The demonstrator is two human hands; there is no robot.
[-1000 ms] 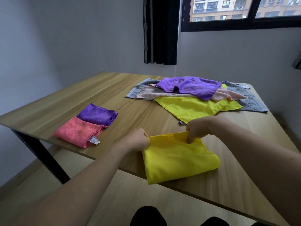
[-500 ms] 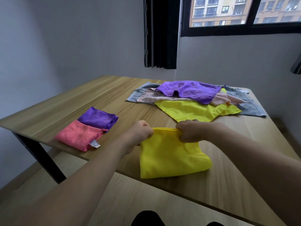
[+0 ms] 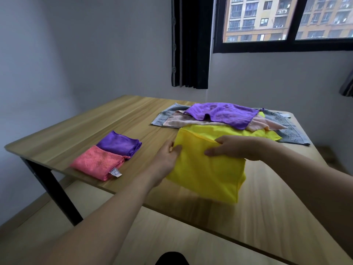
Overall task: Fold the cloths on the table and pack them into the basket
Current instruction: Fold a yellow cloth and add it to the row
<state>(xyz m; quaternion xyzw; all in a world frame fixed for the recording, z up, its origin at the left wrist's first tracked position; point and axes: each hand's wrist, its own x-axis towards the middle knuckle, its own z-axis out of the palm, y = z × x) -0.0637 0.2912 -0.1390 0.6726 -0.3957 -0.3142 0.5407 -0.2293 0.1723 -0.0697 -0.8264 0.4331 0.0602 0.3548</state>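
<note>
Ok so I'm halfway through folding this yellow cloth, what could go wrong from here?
1. The yellow cloth reaches the table's near edge; it could slip off when your left hand and right hand let go.
2. Its far edge lies against the unfolded pile's yellow cloth; you might catch both.
3. No basket is in view, so the folded pink cloth and folded purple cloth may get disturbed when carried.

Both hands [image 3: 168,155] [image 3: 236,148] hold a yellow cloth [image 3: 206,175] over the table [image 3: 95,127].
</note>
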